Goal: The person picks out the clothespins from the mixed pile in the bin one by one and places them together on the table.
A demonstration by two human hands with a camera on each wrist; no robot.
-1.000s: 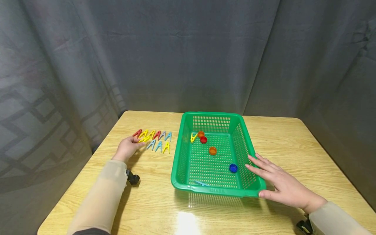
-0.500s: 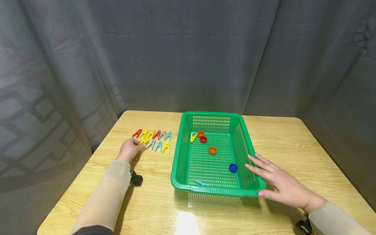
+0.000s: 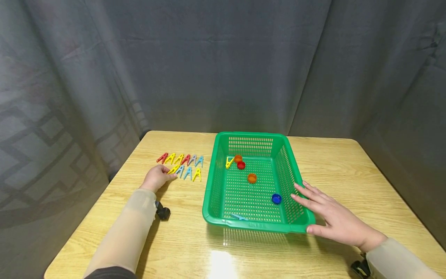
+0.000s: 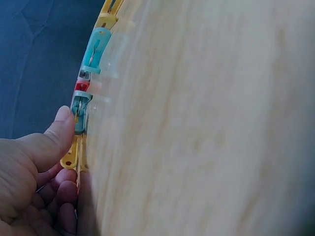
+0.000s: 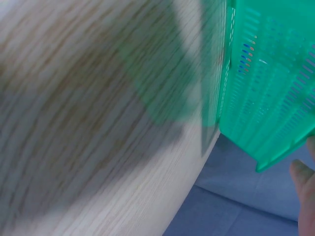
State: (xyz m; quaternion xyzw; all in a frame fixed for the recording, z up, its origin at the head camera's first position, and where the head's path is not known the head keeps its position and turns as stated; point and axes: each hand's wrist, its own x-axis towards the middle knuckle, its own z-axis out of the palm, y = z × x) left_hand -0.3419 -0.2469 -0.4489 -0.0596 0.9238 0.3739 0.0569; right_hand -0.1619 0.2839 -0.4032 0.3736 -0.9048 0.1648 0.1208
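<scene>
My left hand [image 3: 157, 178] pinches a yellow clothespin [image 3: 173, 169] at the left end of the front row of clothespins on the table. In the left wrist view the thumb and curled fingers are around this yellow clothespin [image 4: 70, 155], beside a light blue clothespin [image 4: 80, 112]. Behind it lies a back row with a red clothespin [image 3: 162, 157] at its left end. My right hand [image 3: 334, 221] rests with spread, straight fingers on the right rim of a green plastic basket [image 3: 251, 225]. Only part of that hand [image 5: 306, 189] shows in the right wrist view.
Inside the basket lie a yellow clothespin [image 3: 229, 162], a light blue clothespin [image 3: 239, 217], an orange cap [image 3: 252, 178], a red cap [image 3: 241, 165] and a blue cap [image 3: 277, 199]. A grey curtain [image 3: 223, 69] hangs behind the wooden table [image 3: 181, 240].
My left hand has shifted slightly right along the front row with the yellow clothespin, bringing it up beside the neighbouring light blue one. The right hand and basket have stayed put.
</scene>
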